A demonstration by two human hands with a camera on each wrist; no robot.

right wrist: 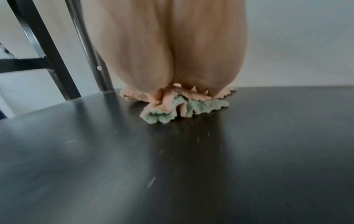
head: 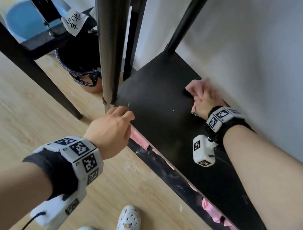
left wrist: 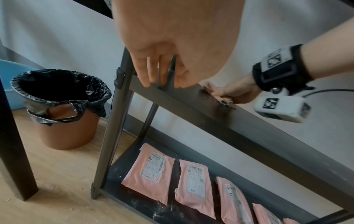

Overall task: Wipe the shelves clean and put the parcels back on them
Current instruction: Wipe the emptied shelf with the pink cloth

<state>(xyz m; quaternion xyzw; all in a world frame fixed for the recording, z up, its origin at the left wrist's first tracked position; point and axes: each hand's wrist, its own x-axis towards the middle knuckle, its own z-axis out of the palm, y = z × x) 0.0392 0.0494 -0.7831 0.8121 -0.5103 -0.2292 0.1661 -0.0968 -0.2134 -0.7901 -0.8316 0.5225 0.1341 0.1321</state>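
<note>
Shelf in hand: black shelf board [head: 159, 101], centre right of the head view; its long axis runs from upper centre to the lower right corner, along the white wall [head: 259, 50].
Cloth: pink and green cloth [right wrist: 184, 104], bunched, flat on the board near the wall edge, centre right of the head view.
Right hand: right hand [head: 204, 98] curled round the cloth and pressing it down; blurred.
Left hand: left hand [head: 113, 124] at the board's front edge, beside the corner post [head: 107, 40]; fingers [left wrist: 145, 71] straight, tips touching the rim, holding nothing.
Nearer hand: the right, judged the wiping hand; the left only steadies.
Unwiped stretch: from the cloth the board lies toward the lower right and toward the front edge; pale specks [right wrist: 152, 181] show in the lower centre of the right wrist view.
Edges: wall close on the far side, posts at the upper end; open room runs along the axis.
Parcels: 4 or more pink parcels [left wrist: 149, 171] on the lower shelf [left wrist: 118, 168], bottom of the left wrist view, not yet back on the wiped board.
Beside: bin with black liner [left wrist: 63, 106], left.
</note>
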